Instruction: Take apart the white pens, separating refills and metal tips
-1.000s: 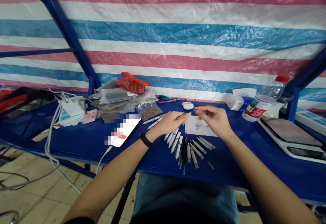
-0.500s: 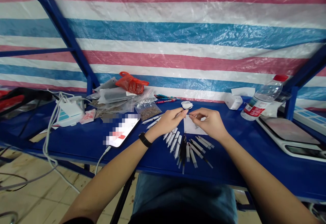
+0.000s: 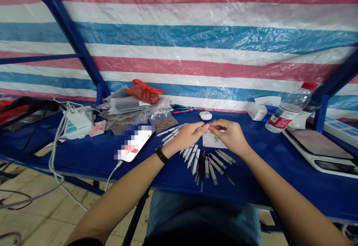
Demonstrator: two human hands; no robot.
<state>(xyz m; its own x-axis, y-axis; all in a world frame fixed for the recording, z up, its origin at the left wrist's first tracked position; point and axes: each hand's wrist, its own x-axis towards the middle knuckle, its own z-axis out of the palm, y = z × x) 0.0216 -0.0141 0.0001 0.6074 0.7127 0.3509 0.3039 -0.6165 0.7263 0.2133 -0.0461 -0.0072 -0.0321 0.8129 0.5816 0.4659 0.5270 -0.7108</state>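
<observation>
My left hand [image 3: 188, 135] and my right hand [image 3: 229, 135] meet fingertip to fingertip above the blue table [image 3: 92, 153]. Both pinch a thin pen part [image 3: 210, 123] between thumb and forefinger. The left wrist wears a black band. Below the hands lies a fan of several pens and pen parts [image 3: 205, 161]. A small white sheet [image 3: 212, 139] with tiny pieces on it lies under the right hand. A small white dish [image 3: 206, 115] sits just behind the hands.
A phone [image 3: 133, 143] on a cable lies left of the hands. Plastic bags [image 3: 134, 108], a red bag [image 3: 144, 90] and a charger [image 3: 77, 121] are further left. A water bottle [image 3: 291, 109], a white box [image 3: 257, 112] and a scale [image 3: 319, 145] stand at the right.
The hands drew closer together and stay pinched on the thin part; the view shifted slightly.
</observation>
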